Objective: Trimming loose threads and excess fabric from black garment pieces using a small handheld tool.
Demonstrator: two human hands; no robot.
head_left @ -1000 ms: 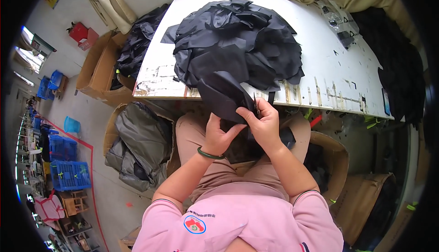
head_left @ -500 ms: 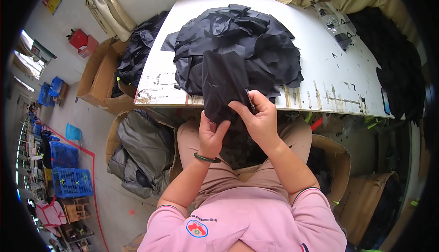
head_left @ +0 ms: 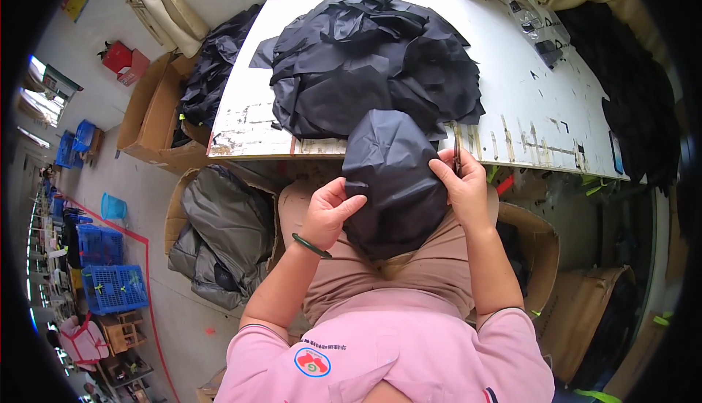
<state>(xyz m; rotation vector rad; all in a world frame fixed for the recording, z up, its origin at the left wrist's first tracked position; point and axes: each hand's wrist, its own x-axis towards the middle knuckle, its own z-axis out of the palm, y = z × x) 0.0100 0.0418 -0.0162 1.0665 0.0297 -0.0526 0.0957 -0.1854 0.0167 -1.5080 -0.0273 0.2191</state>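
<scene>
A black fabric piece [head_left: 395, 184] is spread out between my two hands, above my lap and in front of the table edge. My left hand [head_left: 329, 209] pinches its left edge between thumb and fingers. On the opposite edge, my right hand [head_left: 466, 187] grips the cloth with thumb and fingers. A slim dark tool [head_left: 458, 156], too small to name surely, sticks up from the fingers of that same hand. Just beyond the held piece, a large heap of black fabric pieces [head_left: 373, 59] lies on the white table [head_left: 526, 111].
Left of the table stands a cardboard box [head_left: 150, 114] with black cloth; nearer is a box of grey fabric [head_left: 227, 220]. More black cloth [head_left: 621, 96] hangs over the table's right side, near a clear plastic bag [head_left: 537, 30]. Another carton [head_left: 585, 322] stands at lower right.
The black fabric piece has gone from a narrow, bunched shape to a wide, opened-out one and come lower, over my lap. My hands have moved apart, the right one further right.
</scene>
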